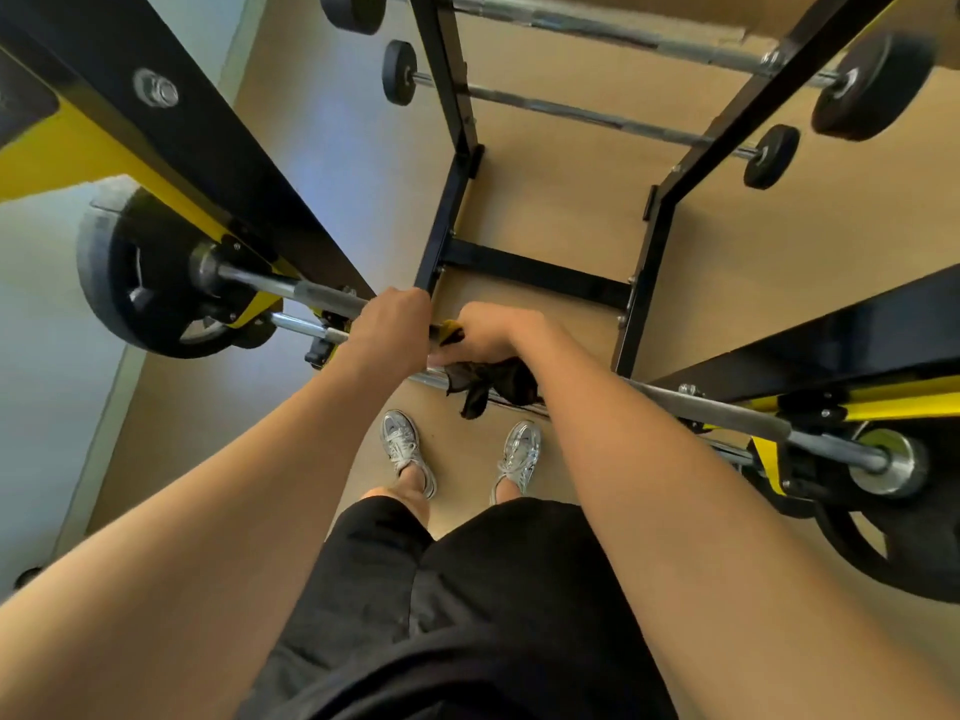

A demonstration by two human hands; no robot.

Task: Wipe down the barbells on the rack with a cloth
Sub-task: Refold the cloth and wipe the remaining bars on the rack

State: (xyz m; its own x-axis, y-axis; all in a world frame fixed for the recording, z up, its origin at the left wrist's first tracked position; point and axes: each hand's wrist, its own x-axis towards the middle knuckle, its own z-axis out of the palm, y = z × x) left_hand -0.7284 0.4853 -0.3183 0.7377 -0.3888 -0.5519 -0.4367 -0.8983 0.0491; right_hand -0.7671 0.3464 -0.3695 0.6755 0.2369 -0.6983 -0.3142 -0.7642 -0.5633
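A long steel barbell lies across the yellow and black rack at waist height, with a black plate on its left end. My left hand grips the bar just left of centre. My right hand is beside it and holds a dark cloth wrapped on the bar, a loose end hanging down. A bit of yellow shows between the two hands. Two more barbells rest on a black stand ahead.
The black stand's frame rises from the tan floor right in front of me. A weight plate hangs low at the right. My feet in silver shoes stand under the bar. A pale wall runs along the left.
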